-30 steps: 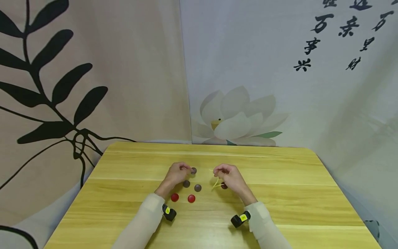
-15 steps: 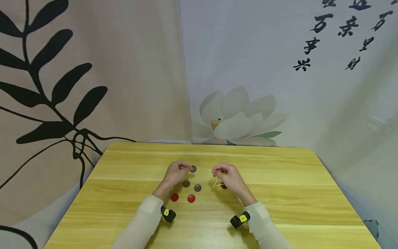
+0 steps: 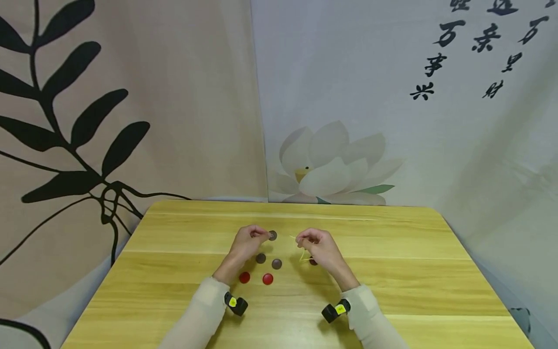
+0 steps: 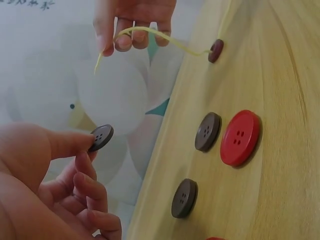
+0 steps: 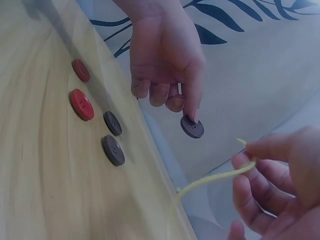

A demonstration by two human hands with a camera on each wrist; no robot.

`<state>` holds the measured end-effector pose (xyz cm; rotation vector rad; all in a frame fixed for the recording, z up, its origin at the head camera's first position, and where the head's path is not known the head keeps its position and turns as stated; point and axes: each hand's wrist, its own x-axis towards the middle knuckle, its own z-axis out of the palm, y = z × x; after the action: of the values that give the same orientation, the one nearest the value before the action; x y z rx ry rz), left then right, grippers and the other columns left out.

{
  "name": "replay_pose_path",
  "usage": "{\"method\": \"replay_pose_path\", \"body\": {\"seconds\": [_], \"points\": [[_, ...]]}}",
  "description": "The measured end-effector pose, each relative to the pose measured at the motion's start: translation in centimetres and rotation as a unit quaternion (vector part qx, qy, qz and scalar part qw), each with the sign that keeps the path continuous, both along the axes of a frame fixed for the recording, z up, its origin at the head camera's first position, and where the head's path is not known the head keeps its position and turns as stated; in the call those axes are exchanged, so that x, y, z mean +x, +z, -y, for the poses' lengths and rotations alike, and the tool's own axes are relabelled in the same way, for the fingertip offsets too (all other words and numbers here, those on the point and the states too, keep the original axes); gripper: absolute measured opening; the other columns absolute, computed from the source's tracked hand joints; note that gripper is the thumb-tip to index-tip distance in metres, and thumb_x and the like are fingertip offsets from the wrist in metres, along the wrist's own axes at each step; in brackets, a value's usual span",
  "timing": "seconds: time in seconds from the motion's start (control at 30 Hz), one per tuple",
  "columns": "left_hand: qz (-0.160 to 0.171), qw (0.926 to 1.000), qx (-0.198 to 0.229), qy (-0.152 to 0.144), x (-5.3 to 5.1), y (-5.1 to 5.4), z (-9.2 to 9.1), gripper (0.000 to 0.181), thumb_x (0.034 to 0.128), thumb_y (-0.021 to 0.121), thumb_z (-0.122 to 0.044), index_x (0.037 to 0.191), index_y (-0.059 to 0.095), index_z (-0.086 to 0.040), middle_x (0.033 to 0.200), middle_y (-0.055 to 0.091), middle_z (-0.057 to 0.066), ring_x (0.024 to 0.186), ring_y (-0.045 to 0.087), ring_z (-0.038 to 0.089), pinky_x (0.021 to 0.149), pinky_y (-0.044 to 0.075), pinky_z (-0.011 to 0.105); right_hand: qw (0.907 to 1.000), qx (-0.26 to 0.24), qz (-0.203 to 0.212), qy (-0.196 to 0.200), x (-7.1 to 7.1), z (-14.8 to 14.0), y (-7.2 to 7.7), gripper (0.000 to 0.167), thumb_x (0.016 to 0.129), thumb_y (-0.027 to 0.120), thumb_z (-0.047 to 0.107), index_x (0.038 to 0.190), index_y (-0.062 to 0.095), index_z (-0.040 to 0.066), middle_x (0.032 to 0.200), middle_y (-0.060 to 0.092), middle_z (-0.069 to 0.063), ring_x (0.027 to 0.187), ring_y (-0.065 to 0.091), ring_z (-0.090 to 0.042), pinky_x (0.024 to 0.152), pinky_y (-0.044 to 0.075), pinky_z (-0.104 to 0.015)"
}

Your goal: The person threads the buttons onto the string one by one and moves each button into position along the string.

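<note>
Between thumb and forefinger, my left hand (image 3: 245, 245) pinches a grey-brown four-hole button (image 4: 103, 137) by its edge, held above the table. To its right, my right hand (image 3: 321, 248) pinches a thin yellow cord (image 5: 215, 178) near one end, and a short tip pokes out toward the held button. Cord and held button are apart. Farther along, the cord runs to a dark red-brown button (image 4: 216, 51) on the table, partly hidden by the right hand in the head view.
Two grey-brown buttons, a nearer one (image 3: 276, 264) and a farther one (image 3: 260, 258), lie on the wooden table (image 3: 414, 271). Two red buttons, one left (image 3: 244, 277) and one right (image 3: 268, 279), lie closer to the person. A printed curtain (image 3: 196, 97) hangs behind the table.
The left hand has risen slightly with its button. The cord's tip in the right hand has shifted a little to the left. The buttons on the table stay put.
</note>
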<state>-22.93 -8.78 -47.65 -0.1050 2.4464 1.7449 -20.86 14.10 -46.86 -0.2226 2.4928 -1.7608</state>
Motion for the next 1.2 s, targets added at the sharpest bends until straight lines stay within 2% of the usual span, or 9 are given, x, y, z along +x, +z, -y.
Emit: {"method": "replay_pose_path", "body": {"seconds": [0.27,0.37,0.5,0.67,0.73,0.97,1.2], "points": [[-0.003,0.9998,0.017,0.010,0.6,0.5,-0.4,0.015,0.0937,0.069,-0.023,0.095,0.068,-0.008,0.094,0.064,0.014,0.081,0.056,0.023,0.067,0.042,0.030,0.9994,0.005,-0.033,-0.001,0.8,0.6,1.3,0.014,0.095,0.060,0.003,0.095,0.073,0.008,0.085,0.070,-0.009,0.068,0.056,-0.019,0.045,0.036,-0.021],[-0.011,0.9996,0.022,0.010,1.0,0.7,-0.7,0.014,0.0936,0.069,-0.022,0.095,0.068,-0.008,0.091,0.063,0.011,0.082,0.055,0.022,0.068,0.042,0.030,0.9990,0.001,-0.044,0.002,0.7,0.7,1.1,0.012,0.094,0.062,0.003,0.094,0.073,0.008,0.084,0.070,-0.006,0.068,0.057,-0.023,0.045,0.037,-0.021],[-0.019,0.9993,0.032,0.005,1.3,0.7,-0.9,0.014,0.0931,0.069,-0.021,0.095,0.069,-0.007,0.086,0.060,0.005,0.078,0.052,0.018,0.066,0.041,0.030,0.9984,0.007,-0.056,0.001,0.9,1.2,1.3,0.012,0.093,0.062,0.000,0.093,0.073,0.005,0.083,0.071,-0.008,0.075,0.061,-0.030,0.052,0.040,-0.021],[-0.024,0.9987,0.045,0.002,1.7,0.9,-1.1,0.014,0.0929,0.069,-0.021,0.095,0.068,-0.007,0.085,0.060,0.004,0.076,0.051,0.020,0.064,0.041,0.028,0.9977,0.019,-0.065,-0.003,1.0,1.6,1.5,0.013,0.093,0.061,-0.003,0.092,0.073,0.003,0.085,0.071,-0.014,0.081,0.063,-0.036,0.063,0.042,-0.023],[-0.024,0.9986,0.047,0.000,1.8,1.0,-1.2,0.014,0.0928,0.070,-0.021,0.095,0.068,-0.007,0.086,0.060,0.005,0.077,0.052,0.021,0.064,0.042,0.028,0.9975,0.022,-0.067,-0.001,1.0,1.6,1.5,0.012,0.093,0.061,-0.002,0.092,0.073,0.002,0.085,0.071,-0.015,0.081,0.064,-0.033,0.065,0.043,-0.024],[-0.031,0.9983,0.049,-0.006,2.3,1.3,-1.6,0.013,0.0924,0.070,-0.021,0.095,0.069,-0.007,0.086,0.063,0.006,0.076,0.051,0.018,0.064,0.042,0.028,0.9963,0.033,-0.078,0.012,1.1,1.4,1.3,0.011,0.093,0.064,0.003,0.092,0.074,0.007,0.081,0.071,-0.002,0.077,0.063,-0.017,0.071,0.046,-0.027],[-0.037,0.9977,0.056,-0.007,2.6,1.4,-1.8,0.012,0.0919,0.070,-0.017,0.094,0.068,-0.006,0.083,0.061,0.007,0.064,0.046,0.013,0.054,0.037,0.022,0.9954,0.040,-0.086,0.016,1.3,1.6,1.2,0.010,0.092,0.065,0.004,0.091,0.074,0.006,0.078,0.070,0.002,0.074,0.062,-0.014,0.071,0.046,-0.029]]}}
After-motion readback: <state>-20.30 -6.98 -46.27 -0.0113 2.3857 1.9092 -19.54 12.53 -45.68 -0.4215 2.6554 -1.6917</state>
